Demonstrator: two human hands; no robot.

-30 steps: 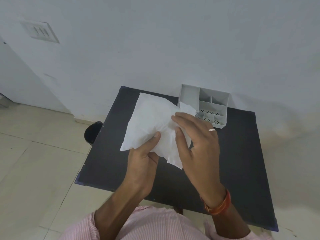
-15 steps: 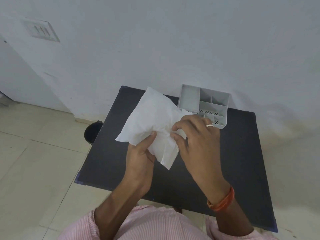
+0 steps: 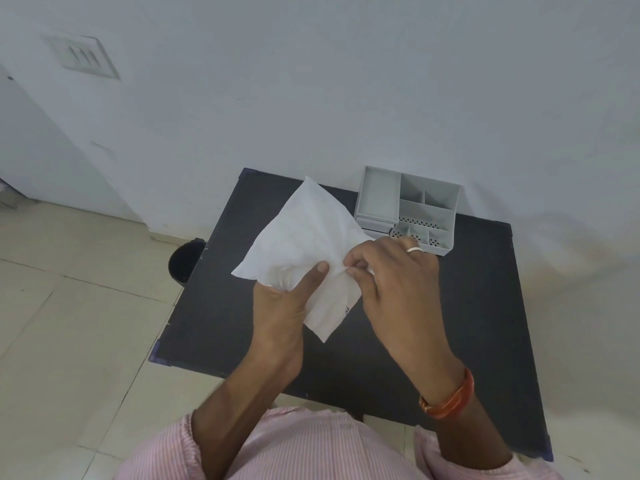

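Observation:
A white paper napkin (image 3: 304, 233), creased and partly gathered, is held in the air above the black table (image 3: 485, 306). My left hand (image 3: 284, 310) grips its lower middle, thumb pressed on top and fingers hidden underneath. My right hand (image 3: 391, 275), with a ring on one finger, pinches the napkin's right side with curled fingertips just beside the left thumb. One napkin corner points up and away, another hangs down between my hands.
A grey plastic organiser (image 3: 408, 209) with several compartments stands at the table's far edge against the white wall. A black bin (image 3: 185, 261) sits on the tiled floor left of the table. A switch plate (image 3: 81, 57) is on the wall.
My right hand's fingers have curled from lying flat on the napkin to pinching it. The napkin has bunched together and its far corner has risen.

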